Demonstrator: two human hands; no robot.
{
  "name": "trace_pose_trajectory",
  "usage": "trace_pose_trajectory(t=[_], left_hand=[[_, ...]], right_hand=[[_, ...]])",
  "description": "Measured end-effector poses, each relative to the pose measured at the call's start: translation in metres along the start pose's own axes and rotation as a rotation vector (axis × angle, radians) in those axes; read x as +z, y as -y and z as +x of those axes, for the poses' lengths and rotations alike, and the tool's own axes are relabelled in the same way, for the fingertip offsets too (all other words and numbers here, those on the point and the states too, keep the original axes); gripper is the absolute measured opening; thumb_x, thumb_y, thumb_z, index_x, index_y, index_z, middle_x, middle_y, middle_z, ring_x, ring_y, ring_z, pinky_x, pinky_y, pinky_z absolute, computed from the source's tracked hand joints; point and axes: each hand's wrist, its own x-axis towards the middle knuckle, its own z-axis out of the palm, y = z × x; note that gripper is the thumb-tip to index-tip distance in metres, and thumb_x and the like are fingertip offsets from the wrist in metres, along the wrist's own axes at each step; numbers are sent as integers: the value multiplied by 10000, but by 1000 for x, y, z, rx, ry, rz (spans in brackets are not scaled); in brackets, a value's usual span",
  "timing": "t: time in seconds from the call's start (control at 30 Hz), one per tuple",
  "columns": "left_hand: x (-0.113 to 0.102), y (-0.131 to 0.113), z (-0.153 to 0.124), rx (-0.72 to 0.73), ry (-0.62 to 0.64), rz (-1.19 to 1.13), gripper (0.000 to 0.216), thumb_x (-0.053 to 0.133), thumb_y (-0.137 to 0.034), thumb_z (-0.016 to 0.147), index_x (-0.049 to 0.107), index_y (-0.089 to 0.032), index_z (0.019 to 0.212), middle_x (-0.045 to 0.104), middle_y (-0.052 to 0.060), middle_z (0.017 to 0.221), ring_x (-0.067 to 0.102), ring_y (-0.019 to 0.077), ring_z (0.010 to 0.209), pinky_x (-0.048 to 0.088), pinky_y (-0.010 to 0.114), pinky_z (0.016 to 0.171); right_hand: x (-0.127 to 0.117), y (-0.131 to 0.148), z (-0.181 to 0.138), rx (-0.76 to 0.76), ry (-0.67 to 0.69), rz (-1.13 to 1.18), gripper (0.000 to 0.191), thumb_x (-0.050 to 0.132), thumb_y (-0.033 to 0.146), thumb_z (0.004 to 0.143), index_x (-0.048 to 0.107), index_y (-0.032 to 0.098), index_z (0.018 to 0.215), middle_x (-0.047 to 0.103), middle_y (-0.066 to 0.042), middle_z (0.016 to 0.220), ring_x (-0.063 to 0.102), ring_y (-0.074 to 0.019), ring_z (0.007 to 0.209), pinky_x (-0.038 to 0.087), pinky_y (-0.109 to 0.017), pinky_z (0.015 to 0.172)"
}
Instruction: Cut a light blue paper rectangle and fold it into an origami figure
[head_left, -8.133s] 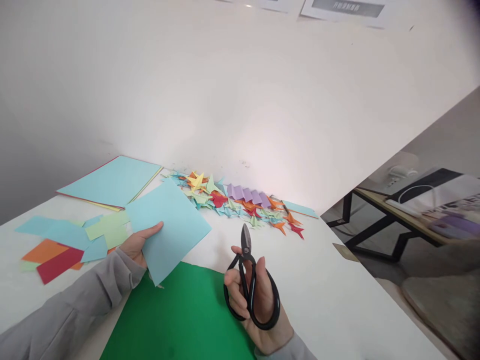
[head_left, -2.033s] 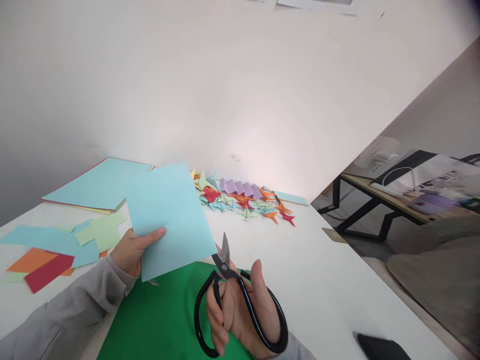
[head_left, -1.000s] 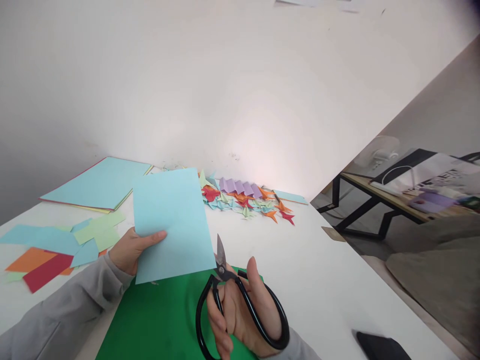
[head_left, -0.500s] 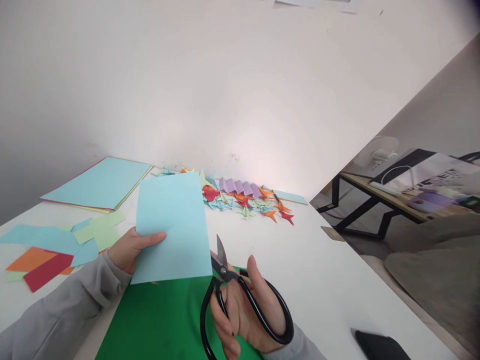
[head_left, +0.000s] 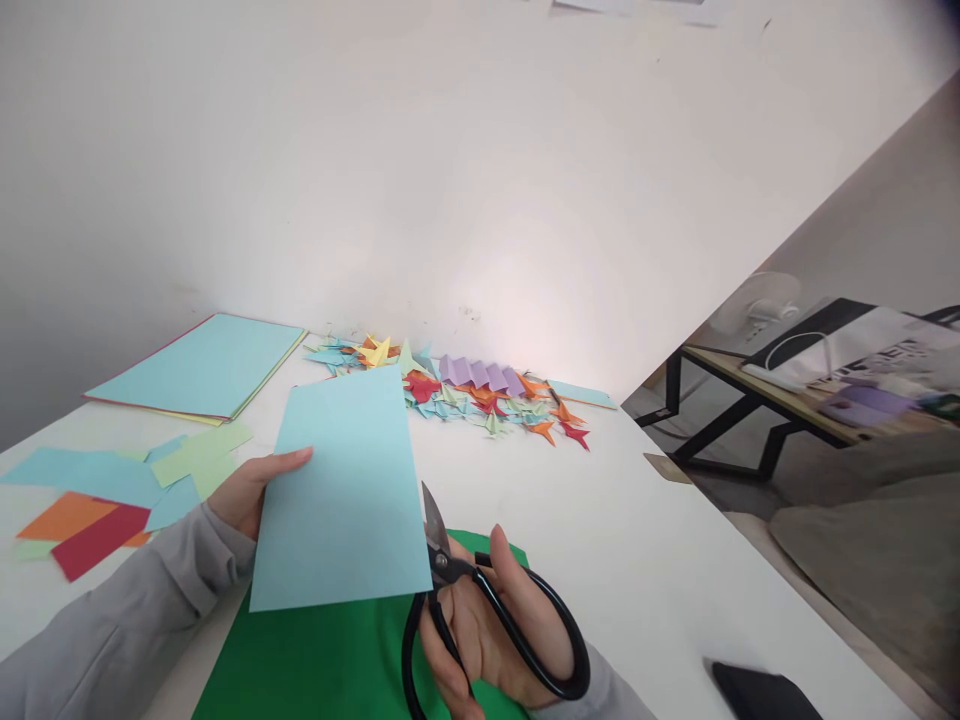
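Observation:
My left hand [head_left: 251,488] grips a light blue paper sheet [head_left: 341,495] by its left edge, thumb on top, and holds it up over the table. My right hand [head_left: 487,630] is closed through the loops of black scissors [head_left: 480,610]. Their blades meet the sheet's right edge near its lower corner. A green paper sheet [head_left: 322,665] lies flat on the white table [head_left: 645,570] under both hands.
A stack of coloured sheets [head_left: 202,365] lies at the back left. Paper scraps [head_left: 97,490] in blue, green, orange and red sit at the left. Folded paper figures [head_left: 465,395] line the wall. A dark object [head_left: 765,692] is at the table's right edge.
The blue sheet has turned more upright and come down toward me. The scissors' blades have moved in against its right edge; earlier they stood apart from it.

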Motion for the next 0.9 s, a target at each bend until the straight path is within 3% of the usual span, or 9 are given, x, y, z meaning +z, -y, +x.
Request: trace_pose_trajectory(t=[0.23,0.53,0.9], left_hand=[[4,5,4,92,-19,99,572,782,-218,541,602,-192,1083,716,103,877,667,335,804,570,399,622],[-2,4,4,21,34,50,511,752,-224,602,605,-185,1090,714,99,886,664,314,846,564,401,720],[-1,5,6,50,-20,71,428,777,-207,572,638,-189,977,706,101,920,662,324,841,571,424,708]], right_hand=[[-1,0,2,-20,0,29,776,192,749,765,157,260,1366,595,-6,589,505,-124,353,313,-199,390],[-1,-1,2,-51,-74,-53,831,183,778,731,204,238,1363,605,-9,583,495,-119,363,349,-221,388],[-2,0,2,-32,-90,-26,838,147,794,710,196,261,1355,604,-1,587,478,-110,353,347,-215,381]])
